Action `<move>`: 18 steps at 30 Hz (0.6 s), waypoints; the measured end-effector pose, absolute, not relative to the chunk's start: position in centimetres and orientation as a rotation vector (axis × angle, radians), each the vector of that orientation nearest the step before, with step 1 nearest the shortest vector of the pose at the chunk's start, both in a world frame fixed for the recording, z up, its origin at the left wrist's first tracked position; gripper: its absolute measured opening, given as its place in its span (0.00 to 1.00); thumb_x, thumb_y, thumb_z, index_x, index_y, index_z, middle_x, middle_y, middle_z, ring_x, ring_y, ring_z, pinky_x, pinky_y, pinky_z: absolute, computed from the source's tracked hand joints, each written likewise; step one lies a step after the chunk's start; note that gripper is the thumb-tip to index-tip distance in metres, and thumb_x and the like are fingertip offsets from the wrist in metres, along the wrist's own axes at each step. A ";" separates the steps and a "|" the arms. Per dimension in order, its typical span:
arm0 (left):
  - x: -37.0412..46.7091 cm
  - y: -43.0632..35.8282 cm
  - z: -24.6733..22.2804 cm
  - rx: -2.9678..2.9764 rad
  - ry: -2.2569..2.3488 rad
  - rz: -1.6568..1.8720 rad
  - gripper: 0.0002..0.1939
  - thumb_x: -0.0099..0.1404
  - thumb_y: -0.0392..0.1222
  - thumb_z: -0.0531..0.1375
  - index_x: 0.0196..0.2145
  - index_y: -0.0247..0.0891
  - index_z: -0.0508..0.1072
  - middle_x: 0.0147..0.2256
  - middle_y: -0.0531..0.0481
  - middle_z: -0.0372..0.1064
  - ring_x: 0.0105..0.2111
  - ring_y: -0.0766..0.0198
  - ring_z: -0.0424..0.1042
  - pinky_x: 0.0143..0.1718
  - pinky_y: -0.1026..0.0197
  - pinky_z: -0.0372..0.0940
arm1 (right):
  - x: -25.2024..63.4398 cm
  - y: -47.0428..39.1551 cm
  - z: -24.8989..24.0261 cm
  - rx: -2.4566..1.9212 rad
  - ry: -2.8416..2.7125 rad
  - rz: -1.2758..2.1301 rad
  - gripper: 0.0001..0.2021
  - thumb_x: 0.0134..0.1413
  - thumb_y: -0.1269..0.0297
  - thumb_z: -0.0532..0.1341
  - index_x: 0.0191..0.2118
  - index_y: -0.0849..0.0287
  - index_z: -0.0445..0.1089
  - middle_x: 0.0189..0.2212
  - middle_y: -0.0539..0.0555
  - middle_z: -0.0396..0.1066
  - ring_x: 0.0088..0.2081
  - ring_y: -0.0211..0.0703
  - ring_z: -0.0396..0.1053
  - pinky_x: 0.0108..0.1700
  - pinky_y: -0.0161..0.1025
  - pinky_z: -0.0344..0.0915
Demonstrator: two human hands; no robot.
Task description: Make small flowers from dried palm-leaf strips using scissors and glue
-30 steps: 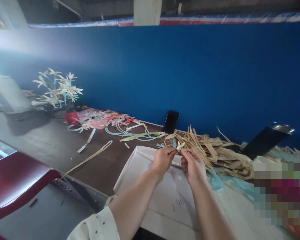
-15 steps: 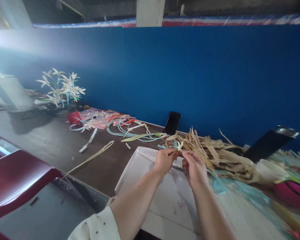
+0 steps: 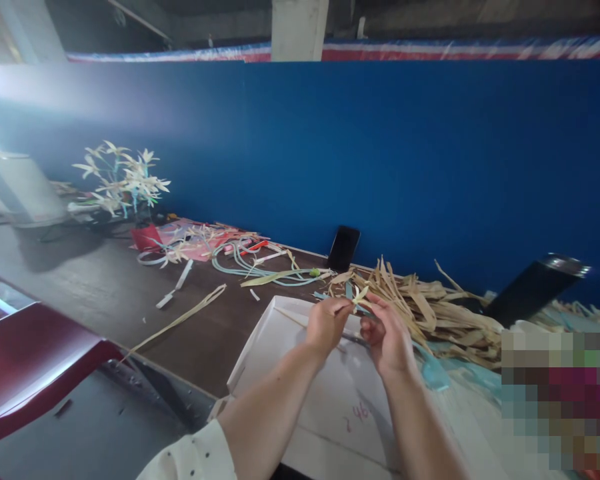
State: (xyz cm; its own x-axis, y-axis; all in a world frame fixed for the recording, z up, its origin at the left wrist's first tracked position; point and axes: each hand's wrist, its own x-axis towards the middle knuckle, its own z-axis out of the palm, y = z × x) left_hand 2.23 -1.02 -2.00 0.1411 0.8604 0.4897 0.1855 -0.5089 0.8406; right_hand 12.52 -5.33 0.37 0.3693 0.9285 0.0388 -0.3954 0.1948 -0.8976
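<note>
A small pale flower (image 3: 361, 294) of dry leaf strips stands up between my hands, above the far part of a white box lid (image 3: 300, 387). My left hand (image 3: 329, 325) pinches the flower's base between thumb and fingers. Close on the right, my right hand (image 3: 390, 333) has its fingers apart and slightly curled, the index fingertip beside the petals. Whether that fingertip touches them is too small to tell. A thin stick (image 3: 290, 317) lies on the lid near my left hand.
Dried husks (image 3: 445, 317) lie right of my hands, with a dark bottle (image 3: 537, 287) behind. A phone (image 3: 344, 248) leans on the blue partition (image 3: 380, 153). Pale cord (image 3: 230, 267), a split strip (image 3: 180, 319) and a flower bunch (image 3: 130, 177) are left.
The fingers of my right hand have opened and moved slightly off the flower's base. More of the flower shows now, still in my left hand. The view has shifted slightly.
</note>
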 end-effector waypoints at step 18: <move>1.7 -1.1 -1.5 1.858 0.841 1.759 0.08 0.60 0.36 0.57 0.32 0.39 0.76 0.36 0.46 0.73 0.39 0.64 0.70 0.44 0.60 0.64 | 13.7 -4.7 0.3 -0.968 -0.355 0.816 0.14 0.34 0.65 0.66 0.33 0.57 0.69 0.27 0.45 0.66 0.18 0.27 0.57 0.15 0.26 0.50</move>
